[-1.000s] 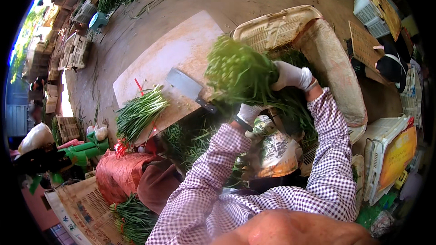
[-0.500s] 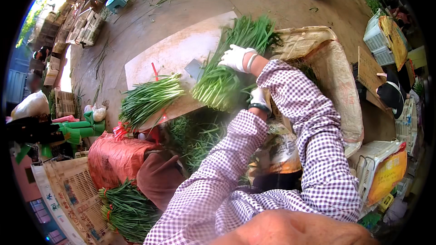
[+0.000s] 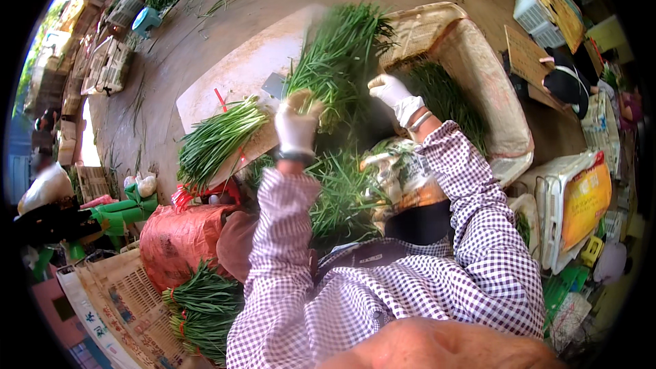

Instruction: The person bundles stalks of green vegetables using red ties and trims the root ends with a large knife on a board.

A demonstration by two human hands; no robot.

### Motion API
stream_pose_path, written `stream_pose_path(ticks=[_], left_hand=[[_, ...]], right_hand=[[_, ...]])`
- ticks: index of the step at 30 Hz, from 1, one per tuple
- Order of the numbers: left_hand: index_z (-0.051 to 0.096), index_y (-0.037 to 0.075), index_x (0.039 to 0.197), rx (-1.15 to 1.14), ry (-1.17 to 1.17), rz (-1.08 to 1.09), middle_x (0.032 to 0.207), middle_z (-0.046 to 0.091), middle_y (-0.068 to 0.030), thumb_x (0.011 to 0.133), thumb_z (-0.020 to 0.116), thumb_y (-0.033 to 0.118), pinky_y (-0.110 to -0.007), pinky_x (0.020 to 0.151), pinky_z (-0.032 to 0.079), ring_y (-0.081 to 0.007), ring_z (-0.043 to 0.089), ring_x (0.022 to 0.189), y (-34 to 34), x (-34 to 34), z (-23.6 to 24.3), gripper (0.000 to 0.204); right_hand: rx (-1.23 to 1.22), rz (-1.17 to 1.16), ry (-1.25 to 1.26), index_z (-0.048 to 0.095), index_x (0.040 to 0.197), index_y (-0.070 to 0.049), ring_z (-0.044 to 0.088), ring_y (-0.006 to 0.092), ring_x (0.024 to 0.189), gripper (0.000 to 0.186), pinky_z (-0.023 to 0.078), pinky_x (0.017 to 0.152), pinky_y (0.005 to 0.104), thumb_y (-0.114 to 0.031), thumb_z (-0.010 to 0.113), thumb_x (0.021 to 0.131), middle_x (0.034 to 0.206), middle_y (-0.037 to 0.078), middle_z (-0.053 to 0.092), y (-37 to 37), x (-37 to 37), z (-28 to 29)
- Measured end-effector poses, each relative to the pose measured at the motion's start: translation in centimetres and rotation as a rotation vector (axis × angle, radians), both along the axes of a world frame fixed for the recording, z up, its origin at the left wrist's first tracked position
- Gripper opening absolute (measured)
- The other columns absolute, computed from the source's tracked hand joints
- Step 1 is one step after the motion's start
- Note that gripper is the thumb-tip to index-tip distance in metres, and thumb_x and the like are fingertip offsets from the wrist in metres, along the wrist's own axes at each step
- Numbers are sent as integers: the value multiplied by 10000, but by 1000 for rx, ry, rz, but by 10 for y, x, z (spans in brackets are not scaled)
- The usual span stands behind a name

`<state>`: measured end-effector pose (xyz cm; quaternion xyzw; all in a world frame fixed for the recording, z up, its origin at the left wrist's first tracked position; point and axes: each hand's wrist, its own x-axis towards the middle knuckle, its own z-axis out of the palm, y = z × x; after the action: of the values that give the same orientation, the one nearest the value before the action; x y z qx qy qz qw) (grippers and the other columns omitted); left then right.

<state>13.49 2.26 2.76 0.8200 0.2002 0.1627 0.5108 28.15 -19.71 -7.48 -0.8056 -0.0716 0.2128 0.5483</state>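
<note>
A large bunch of garlic chives (image 3: pixel 338 61) lies on the right part of a pale, dirt-stained board (image 3: pixel 236 72), leaf tips pointing away from me. At its near end, my left hand (image 3: pixel 297 123), in a white glove, has its fingers curled around some stalks; motion smears it a little. My right hand (image 3: pixel 391 90), also white-gloved, is apart from the bunch on its right, over the near side of the crate, fingers stretched out with nothing visible in them. Left on the board is a smaller chive bunch (image 3: pixel 222 133). A grey flat blade-like piece (image 3: pixel 275 85) lies between the bunches.
A lined plastic crate (image 3: pixel 502 109) holding more chives stands to the right. Loose leaves (image 3: pixel 342 191) heap up below the board. At lower left are a red sack (image 3: pixel 178 236) and tied chive bundles (image 3: pixel 205 314). A person (image 3: pixel 44 181) is at far left, another (image 3: pixel 570 85) at right.
My right hand has come off the chives and moved nearer, toward the crate. My left hand has shifted left to the bunch's near end. The view has also shifted slightly.
</note>
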Motion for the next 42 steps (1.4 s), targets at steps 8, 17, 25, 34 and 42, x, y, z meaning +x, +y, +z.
stream_pose_path(ticks=[8,17,25,34,42], left_hand=[[407,-70,1367,232,706,-366,1355,489,-277,683,675,725,-401,1064,394,-375,491,1256,135,71,-126,1083],[335,-72,1357,-158,557,-250,1213,575,-243,709,847,372,-392,834,540,-330,606,1064,80,72,-114,938],[615,36,1195,-695,486,-392,1075,685,-80,835,750,170,-350,789,550,-197,674,900,68,71,-84,407],[639,99,1124,-1042,569,-134,972,712,-66,850,730,348,-337,686,569,-203,679,791,53,49,-77,381],[660,117,1098,-1164,565,-194,1014,710,-69,884,673,312,-407,822,531,-234,667,926,15,41,-119,290]], right_hand=[[180,91,513,536,1291,51,457,267,1293,797,345,1058,337,-488,763,751,1397,226,480,52,-65,44],[-96,-175,412,522,1295,-10,524,320,1190,651,437,974,370,-442,605,815,1303,210,531,95,-58,-64],[694,-363,528,525,1273,-34,618,219,1007,680,489,905,350,-238,858,716,1172,97,630,103,-78,-15],[490,-230,728,665,1058,9,638,232,943,385,490,873,356,-261,759,801,1037,135,687,63,-56,46],[13,-216,370,452,1340,68,489,355,1254,964,404,1032,397,-535,795,671,1334,264,503,66,-46,2]])
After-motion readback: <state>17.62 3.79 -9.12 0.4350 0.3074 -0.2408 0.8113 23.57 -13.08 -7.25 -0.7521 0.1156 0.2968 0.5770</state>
